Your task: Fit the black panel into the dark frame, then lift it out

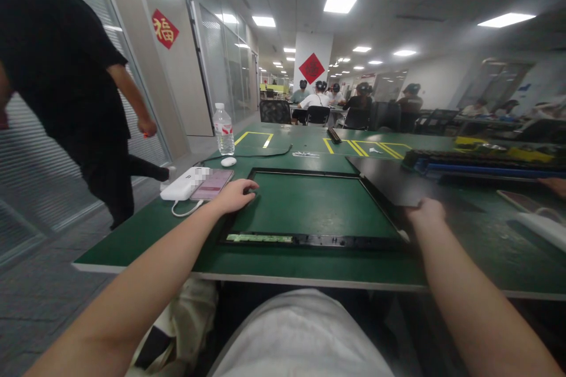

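Observation:
A thin black rectangular frame (349, 241) lies flat on the green table, a pale green strip (260, 238) along its near bar. My left hand (239, 195) is over the frame's left bar, fingers loosely bent with a gap between thumb and fingertips; whether it touches the bar is unclear. My right hand (427, 215) grips the near edge of a dark flat panel (389, 181), its fingers partly hidden beneath. The panel is tilted and overlaps the frame's right side; its right part is smeared by motion.
On the table (145, 241) at left are a white power bank (179, 185), a phone (214, 183), a white oval item (229, 161) and a water bottle (224, 132). A blue-and-black assembly (477, 167) lies at right, near another person's hand (552, 186). Someone walks past at left.

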The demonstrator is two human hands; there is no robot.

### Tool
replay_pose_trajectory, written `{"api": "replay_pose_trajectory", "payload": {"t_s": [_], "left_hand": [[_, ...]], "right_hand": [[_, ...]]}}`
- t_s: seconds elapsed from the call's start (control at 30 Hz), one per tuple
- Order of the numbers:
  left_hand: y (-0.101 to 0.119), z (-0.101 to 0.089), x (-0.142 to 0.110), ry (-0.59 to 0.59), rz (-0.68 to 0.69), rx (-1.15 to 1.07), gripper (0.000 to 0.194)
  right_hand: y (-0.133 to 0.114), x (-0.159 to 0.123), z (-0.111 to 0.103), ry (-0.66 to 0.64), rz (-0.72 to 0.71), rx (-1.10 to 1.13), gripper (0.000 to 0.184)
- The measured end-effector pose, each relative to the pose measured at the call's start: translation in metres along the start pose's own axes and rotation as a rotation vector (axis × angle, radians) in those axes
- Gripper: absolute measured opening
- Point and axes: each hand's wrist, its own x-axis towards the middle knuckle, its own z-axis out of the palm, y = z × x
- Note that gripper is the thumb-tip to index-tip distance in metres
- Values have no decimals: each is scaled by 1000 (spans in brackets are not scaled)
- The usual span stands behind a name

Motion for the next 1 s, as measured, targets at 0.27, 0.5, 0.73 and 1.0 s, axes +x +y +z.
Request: {"api": "replay_pose_trajectory", "payload": {"t_s": [0.27,0.5,0.73,1.0], "left_hand": [[4,-2,-3,-38,-12,13,43],[4,-3,-3,-38,5,10,40],[3,-2,-4,-19,16,-47,37],[5,-3,-4,-20,14,-54,36]], "right_hand": [[2,12,-1,-214,139,-7,33],[3,27,-1,-309,181,-7,40],[6,30,-2,-295,205,-8,45],[3,25,-1,-252,236,-26,41]]}}
